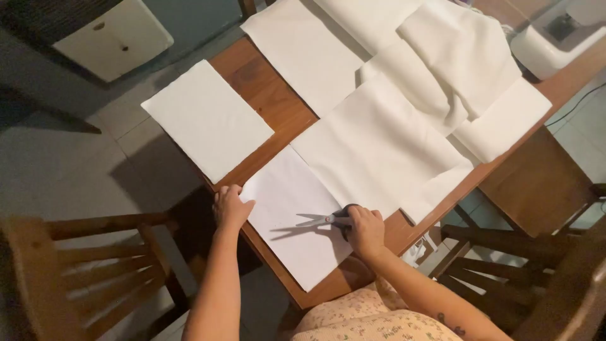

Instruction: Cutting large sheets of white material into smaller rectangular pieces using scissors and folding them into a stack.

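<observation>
I see the right hand (365, 228) clenched around scissors (323, 220), the left hand (230, 206) flat, released, pressing the thin, floppy white fabric sheet (291, 215) at its edge.

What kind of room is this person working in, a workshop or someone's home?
Most likely a home, perhaps a dining room used for sewing. A wooden table with wooden chairs stands on a tiled floor, and white fabric pieces are spread out, with scissors in the right hand.

open wood: bare table (268, 104) strip at 11 o'clock, between cut white pieces (208, 118)
blocked: heaped white fabric (435, 76) at 1 o'clock
flank: wooden chair (76, 265) at 8 o'clock
</observation>
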